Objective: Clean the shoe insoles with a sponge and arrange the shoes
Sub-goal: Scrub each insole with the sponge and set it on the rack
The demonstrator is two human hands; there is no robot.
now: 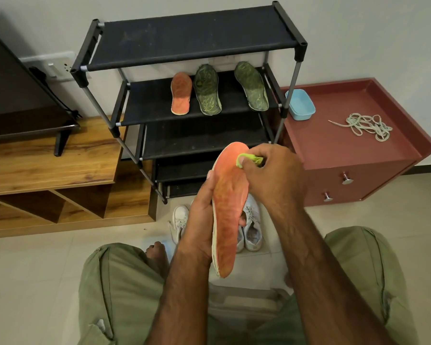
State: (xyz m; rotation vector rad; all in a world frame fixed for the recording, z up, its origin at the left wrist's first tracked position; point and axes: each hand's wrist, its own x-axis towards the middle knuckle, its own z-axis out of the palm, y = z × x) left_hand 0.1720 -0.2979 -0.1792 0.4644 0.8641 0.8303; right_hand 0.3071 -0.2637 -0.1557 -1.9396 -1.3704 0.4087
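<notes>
Insole of orange foam with a pale rim (228,210) is held upright-ish over the lap, toe end pointed away toward the rack. It is gripped at mid-length by the left hand (199,220): fingers are wrapped behind it, with fingertips showing past its right edge. A crumpled lime-green sponge (249,159) is pinched in the right hand (271,170) – thumb and curled fingers closed round it – and pressed against the toe end of the insole.

A black fabric-shelved shoe rack with grey metal poles (192,38) is stood against the wall. On its second shelf a smaller orange insole (181,94) is laid at left, a dark green patterned insole (207,90) just beside it, and a second green insole (251,87) set apart at right. All three lie flat, toes toward the wall.

White sneakers (253,227) are seen on the tiled floor (35,270) at the foot of the rack, partly hidden by the hand and insole; another white sneaker (179,220) lies to the left.

To the right of the rack a dark red drawer cabinet (358,155) is placed. On its top are a light blue plastic tub (300,105), near the rack, and a loose tangle of white shoelaces (366,125), well apart from the tub.
</notes>
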